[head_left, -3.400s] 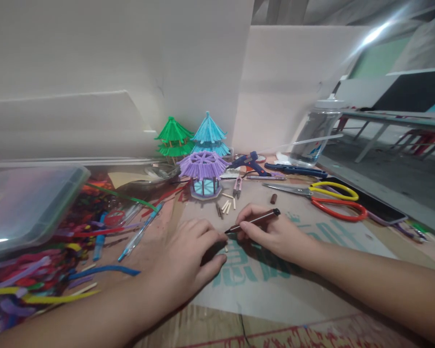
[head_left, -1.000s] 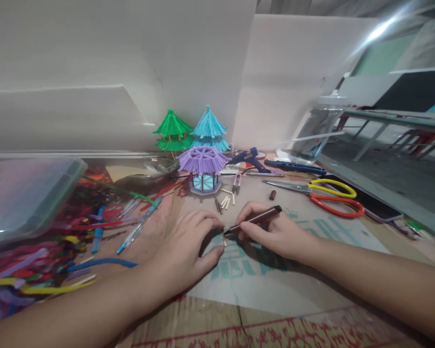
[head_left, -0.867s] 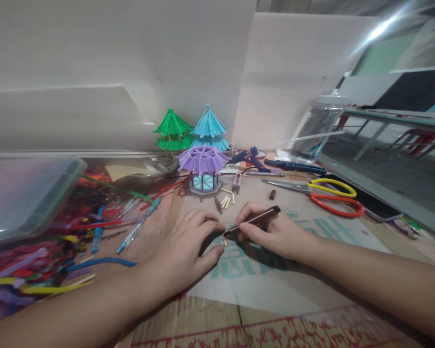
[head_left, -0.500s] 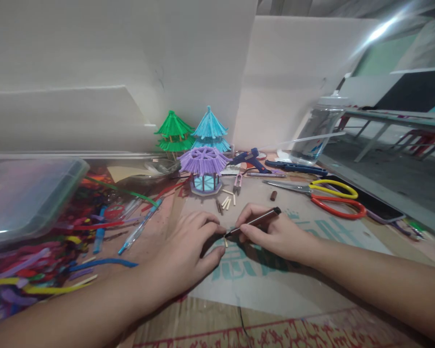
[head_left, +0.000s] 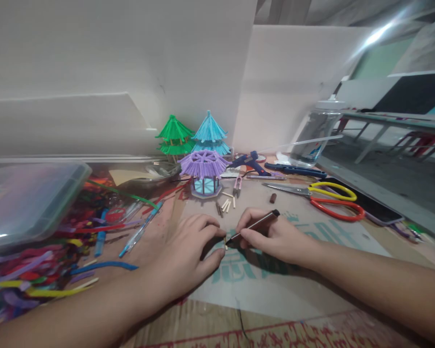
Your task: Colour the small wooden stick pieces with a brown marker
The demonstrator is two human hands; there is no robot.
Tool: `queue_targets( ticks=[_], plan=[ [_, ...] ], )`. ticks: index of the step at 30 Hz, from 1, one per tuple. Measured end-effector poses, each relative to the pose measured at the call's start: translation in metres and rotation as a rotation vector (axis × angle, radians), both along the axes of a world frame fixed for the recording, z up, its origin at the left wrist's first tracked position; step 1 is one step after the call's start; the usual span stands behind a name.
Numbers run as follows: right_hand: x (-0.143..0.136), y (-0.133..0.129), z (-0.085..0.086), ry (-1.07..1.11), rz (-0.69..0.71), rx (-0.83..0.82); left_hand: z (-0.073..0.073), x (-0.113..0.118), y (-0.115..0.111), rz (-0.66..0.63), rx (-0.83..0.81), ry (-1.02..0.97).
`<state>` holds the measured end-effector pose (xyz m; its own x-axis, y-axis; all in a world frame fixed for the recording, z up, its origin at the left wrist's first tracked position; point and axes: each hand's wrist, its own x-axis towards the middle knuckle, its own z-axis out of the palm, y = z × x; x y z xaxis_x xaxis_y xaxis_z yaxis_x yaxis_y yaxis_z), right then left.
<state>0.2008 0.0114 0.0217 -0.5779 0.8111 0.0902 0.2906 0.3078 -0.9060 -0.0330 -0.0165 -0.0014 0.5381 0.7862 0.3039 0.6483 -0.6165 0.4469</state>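
My right hand (head_left: 264,237) is closed around a brown marker pen (head_left: 259,223), whose tip meets a short pale wooden stick (head_left: 225,245). Forefinger and thumb of my left hand (head_left: 197,244) pin that stick on the plastic-covered tabletop. Just beyond my hands lie several pale stick pieces (head_left: 226,205) and a few brown-coloured ones (head_left: 219,209). The brown pen cap (head_left: 273,198) lies apart, past my right hand. A small pavilion model with a purple roof (head_left: 204,165) stands behind the sticks.
Green (head_left: 174,133) and blue (head_left: 209,128) pavilion models stand at the back. Scissors (head_left: 311,191), a glue gun (head_left: 252,162), a utility knife (head_left: 295,170) and a phone (head_left: 362,203) lie rightward. A plastic box (head_left: 39,198) and coloured pipe cleaners (head_left: 25,270) fill the left.
The pen tip has shifted a little toward me along the stick. Both hands otherwise keep their places, and the whole view has tilted slightly.
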Motion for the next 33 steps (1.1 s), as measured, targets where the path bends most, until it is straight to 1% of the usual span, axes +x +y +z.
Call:
queue_targets(
  ticks=[5, 11, 17, 22, 27, 33],
  plan=[
    [0.0004, -0.0011, 0.0017, -0.003, 0.019, -0.035, -0.0006, 0.0, 0.0009, 0.0, 0.002, -0.004],
    [-0.0004, 0.0007, 0.0, 0.005, -0.029, -0.015, 0.0003, 0.0007, 0.0007, -0.007, -0.002, -0.001],
    [-0.0003, 0.0, 0.0013, -0.01, 0.009, -0.085, -0.0004, 0.0017, 0.002, -0.008, -0.001, -0.007],
    [-0.0002, 0.0006, 0.0007, 0.011, -0.028, -0.055, -0.0009, 0.0014, 0.0024, -0.006, 0.002, -0.001],
    [0.0002, 0.0, 0.0004, 0.005, -0.001, -0.122, -0.0001, 0.0012, 0.0014, -0.006, 0.02, 0.003],
    [-0.0011, 0.0006, 0.0006, 0.034, -0.048, -0.109, -0.0009, 0.0007, 0.0012, -0.002, 0.036, -0.001]
  ],
)
